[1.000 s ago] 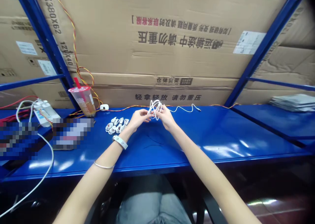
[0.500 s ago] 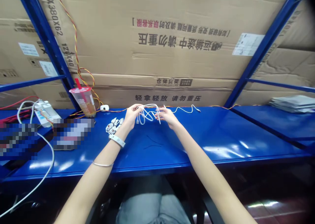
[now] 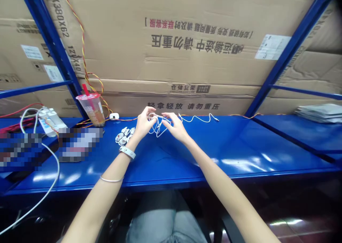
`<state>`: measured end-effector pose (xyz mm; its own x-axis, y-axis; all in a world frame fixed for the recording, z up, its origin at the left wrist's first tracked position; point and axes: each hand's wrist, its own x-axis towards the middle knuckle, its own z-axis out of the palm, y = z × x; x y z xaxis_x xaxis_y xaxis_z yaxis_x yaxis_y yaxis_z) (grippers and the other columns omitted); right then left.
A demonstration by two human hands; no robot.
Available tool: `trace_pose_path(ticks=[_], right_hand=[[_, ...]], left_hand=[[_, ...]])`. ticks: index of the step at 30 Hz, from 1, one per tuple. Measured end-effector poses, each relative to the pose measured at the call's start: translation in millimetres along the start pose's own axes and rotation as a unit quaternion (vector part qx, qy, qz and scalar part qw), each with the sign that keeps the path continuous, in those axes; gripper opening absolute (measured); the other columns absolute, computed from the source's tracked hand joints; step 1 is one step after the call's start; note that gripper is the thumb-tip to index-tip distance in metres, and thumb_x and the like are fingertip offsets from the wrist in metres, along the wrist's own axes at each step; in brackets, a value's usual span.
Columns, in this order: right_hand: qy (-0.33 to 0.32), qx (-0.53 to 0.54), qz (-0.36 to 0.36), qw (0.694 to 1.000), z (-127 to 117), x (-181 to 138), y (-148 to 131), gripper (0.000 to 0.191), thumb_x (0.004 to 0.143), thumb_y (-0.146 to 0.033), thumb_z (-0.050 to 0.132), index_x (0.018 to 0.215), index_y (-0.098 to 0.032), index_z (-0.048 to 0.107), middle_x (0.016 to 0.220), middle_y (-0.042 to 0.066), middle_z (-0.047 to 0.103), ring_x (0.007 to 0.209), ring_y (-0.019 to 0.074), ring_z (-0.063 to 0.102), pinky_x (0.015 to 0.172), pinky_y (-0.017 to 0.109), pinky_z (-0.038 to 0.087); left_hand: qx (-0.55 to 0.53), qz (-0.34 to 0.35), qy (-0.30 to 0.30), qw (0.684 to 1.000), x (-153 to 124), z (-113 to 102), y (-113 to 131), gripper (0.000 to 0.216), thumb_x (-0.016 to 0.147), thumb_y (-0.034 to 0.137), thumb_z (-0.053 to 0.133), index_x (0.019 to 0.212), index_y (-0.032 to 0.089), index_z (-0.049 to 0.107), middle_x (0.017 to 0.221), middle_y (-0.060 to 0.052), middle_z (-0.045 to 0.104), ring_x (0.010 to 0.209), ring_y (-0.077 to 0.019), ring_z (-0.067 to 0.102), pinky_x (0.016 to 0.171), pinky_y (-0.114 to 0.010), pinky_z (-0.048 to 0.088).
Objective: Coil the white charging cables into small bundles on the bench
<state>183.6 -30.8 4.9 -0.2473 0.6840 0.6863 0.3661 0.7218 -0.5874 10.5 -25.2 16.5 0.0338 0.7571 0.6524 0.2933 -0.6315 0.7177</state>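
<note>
A loosely looped white cable [image 3: 158, 131] hangs between my two hands, just above the blue shelf [image 3: 171, 168]. My left hand [image 3: 144, 123] pinches the loops at their left side between thumb and fingers. At the other side my right hand [image 3: 176, 128] has its thumb and fingers closed around the strands. One loose end of the cable trails rightward over the shelf to a small plug. Close to my left wrist lie several coiled white cables [image 3: 124, 136] in a small pile.
At the back left stands a drink cup [image 3: 91, 109] with a red straw, beside a small white device [image 3: 114, 116]. A white power strip [image 3: 52, 122] lies at far left. Large cardboard [image 3: 197, 68] backs the shelf. Flat grey packets [image 3: 320, 112] are stacked at right.
My right hand has moved left, nearer to my left hand, and the loops between them are drawn closer together. Both hands keep hold of the cable.
</note>
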Motion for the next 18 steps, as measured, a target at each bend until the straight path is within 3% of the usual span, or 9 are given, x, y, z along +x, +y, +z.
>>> trace_pose_path(ticks=[3,6,8,13,18], right_hand=[[-0.014,-0.007,-0.004,1.000,2.7,-1.8,-0.9,0.021,0.083,-0.034,0.057,0.096,-0.018,0.062,0.095,0.006,0.067,0.090,0.0197,0.061,0.081,0.033,0.047],[0.015,0.063,0.067,0.996,3.8,-1.1,2.4,0.017,0.084,-0.034,0.055,0.080,-0.018,0.060,0.073,0.002,0.066,0.066,0.0157,0.062,0.064,0.028,0.049],[0.037,0.136,0.119,0.983,3.7,0.2,5.0,0.018,0.083,-0.036,0.055,0.080,-0.018,0.056,0.065,0.001,0.064,0.054,0.0134,0.059,0.053,0.025,0.047],[0.062,0.224,0.209,0.950,4.4,1.8,8.5,0.015,0.083,-0.033,0.055,0.081,-0.019,0.049,0.058,-0.002,0.063,0.043,0.0098,0.056,0.043,0.020,0.045],[0.084,0.209,0.272,0.935,4.7,1.0,9.8,0.008,0.084,-0.020,0.051,0.077,-0.018,0.048,0.054,-0.004,0.061,0.037,0.0082,0.054,0.036,0.017,0.041]], left_hand=[[0.040,0.057,-0.032,0.997,-1.3,-0.2,5.4,0.027,0.071,0.015,0.057,0.098,0.019,0.058,0.083,-0.001,0.066,0.075,-0.0143,0.062,0.072,-0.026,0.048],[0.041,0.064,-0.032,0.997,-1.3,-0.1,7.3,0.022,0.072,0.015,0.058,0.093,0.018,0.061,0.086,-0.003,0.068,0.079,-0.0158,0.064,0.077,-0.028,0.049],[0.021,0.053,-0.007,0.998,-0.4,-0.2,6.0,0.016,0.074,0.019,0.059,0.089,0.017,0.064,0.088,-0.004,0.069,0.081,-0.0169,0.065,0.079,-0.029,0.049],[-0.113,-0.019,0.074,0.991,3.2,0.3,1.1,0.021,0.079,0.033,0.060,0.085,0.015,0.068,0.084,-0.007,0.071,0.081,-0.0190,0.065,0.074,-0.028,0.049],[-0.282,-0.078,0.088,0.952,6.3,-2.0,0.4,0.018,0.076,0.033,0.064,0.080,0.016,0.062,0.083,-0.006,0.070,0.081,-0.0178,0.067,0.075,-0.030,0.051]])
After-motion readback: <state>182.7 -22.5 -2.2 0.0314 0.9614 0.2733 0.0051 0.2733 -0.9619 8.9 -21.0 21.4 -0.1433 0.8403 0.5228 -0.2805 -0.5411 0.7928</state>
